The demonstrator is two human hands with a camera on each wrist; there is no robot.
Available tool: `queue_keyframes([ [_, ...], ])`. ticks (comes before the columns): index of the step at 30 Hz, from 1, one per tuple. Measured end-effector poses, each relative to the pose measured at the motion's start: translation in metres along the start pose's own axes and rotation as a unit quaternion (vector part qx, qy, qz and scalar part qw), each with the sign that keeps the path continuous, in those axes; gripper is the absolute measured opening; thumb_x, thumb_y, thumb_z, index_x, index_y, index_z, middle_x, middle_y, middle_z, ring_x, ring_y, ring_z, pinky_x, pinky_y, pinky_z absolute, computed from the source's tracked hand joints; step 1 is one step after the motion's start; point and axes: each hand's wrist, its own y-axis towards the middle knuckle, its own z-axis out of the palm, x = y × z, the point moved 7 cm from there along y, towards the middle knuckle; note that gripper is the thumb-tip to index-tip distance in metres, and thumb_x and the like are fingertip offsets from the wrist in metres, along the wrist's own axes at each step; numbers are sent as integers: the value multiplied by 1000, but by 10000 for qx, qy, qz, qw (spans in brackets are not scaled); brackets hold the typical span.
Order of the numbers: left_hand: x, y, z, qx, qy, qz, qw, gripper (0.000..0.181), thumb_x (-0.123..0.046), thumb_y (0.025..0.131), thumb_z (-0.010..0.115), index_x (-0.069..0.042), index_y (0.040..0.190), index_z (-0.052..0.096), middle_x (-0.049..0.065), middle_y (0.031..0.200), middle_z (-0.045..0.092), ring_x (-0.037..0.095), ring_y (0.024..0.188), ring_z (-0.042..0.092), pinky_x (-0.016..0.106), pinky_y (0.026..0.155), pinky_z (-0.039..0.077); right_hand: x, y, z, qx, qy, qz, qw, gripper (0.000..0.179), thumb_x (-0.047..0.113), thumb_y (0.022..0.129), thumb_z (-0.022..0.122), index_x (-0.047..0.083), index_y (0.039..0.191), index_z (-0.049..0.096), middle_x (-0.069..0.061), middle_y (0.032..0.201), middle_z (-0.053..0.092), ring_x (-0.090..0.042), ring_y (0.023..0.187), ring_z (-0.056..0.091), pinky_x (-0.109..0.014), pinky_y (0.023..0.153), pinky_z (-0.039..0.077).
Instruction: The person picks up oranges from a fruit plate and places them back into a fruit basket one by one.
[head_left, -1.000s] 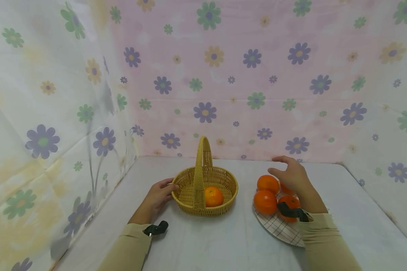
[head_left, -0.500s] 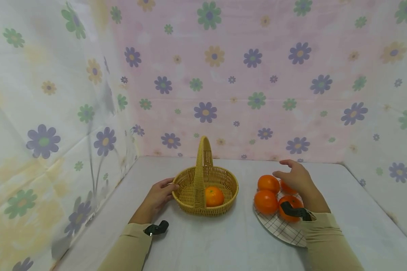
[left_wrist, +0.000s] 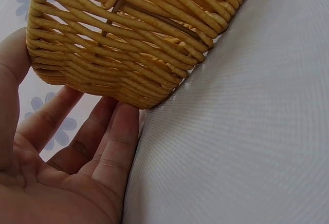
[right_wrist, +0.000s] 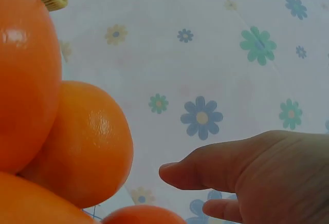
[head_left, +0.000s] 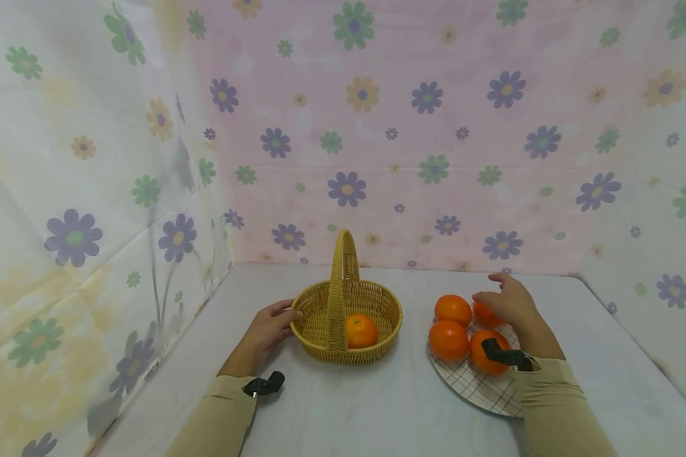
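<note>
A yellow woven basket [head_left: 311, 352] with a tall arched handle stands on the table, and one orange [head_left: 361, 332] lies in it. My left hand [head_left: 270, 330] holds the basket's left end; in the left wrist view its thumb lies by the rim and its fingers [left_wrist: 117, 147] touch the outer wall. To the right, several oranges sit on a round checked plate [head_left: 480, 390]. My right hand [head_left: 514, 304] hovers over the far right orange [head_left: 486, 314], partly covering it. The right wrist view shows the thumb [right_wrist: 200, 170] extended, apart from the nearest oranges [right_wrist: 85, 144], with nothing held.
A white cloth covers the table [head_left: 366, 406]. Flower-printed curtains hang behind it [head_left: 400, 127] and along both sides. Dark wrist mounts [head_left: 265, 384] project from both beige sleeves. Between basket and plate lies a strip of tablecloth [head_left: 414, 330].
My right hand has moved right and slightly down, closer over the far right orange, uncovering more of the near right one. My left hand and the basket stay put.
</note>
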Motion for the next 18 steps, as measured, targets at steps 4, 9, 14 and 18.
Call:
queue_keyframes([
  [4,-1,-1,0,-3,6,-10,10000,54,-17,93,72,-6,144,57,17,140,63,15,106,69,29,88,61,-7,2,1,107,114,172,9997,85,33,94,68,-1,160,26,-39,161,25,-57,142,33,-69,114,37],
  [9,-1,-2,0,-5,0,-29,10000,54,-16,93,72,-6,144,58,16,139,63,15,106,69,29,88,61,-15,2,3,231,283,365,9987,84,30,95,67,-4,159,24,-38,156,31,-53,137,39,-67,114,40],
  [14,-2,-3,0,-12,37,-78,10000,55,-18,93,73,-7,145,57,16,140,63,15,108,69,29,90,61,-20,1,4,365,404,381,9978,88,31,93,70,-5,159,24,-38,154,34,-51,133,43,-66,113,41],
  [18,-2,-4,0,-32,51,-83,9999,55,-19,93,73,-8,145,57,16,141,63,16,109,69,30,90,61,-22,-1,4,406,403,424,9975,90,32,90,73,-6,157,25,-37,152,37,-50,129,46,-64,112,42],
])
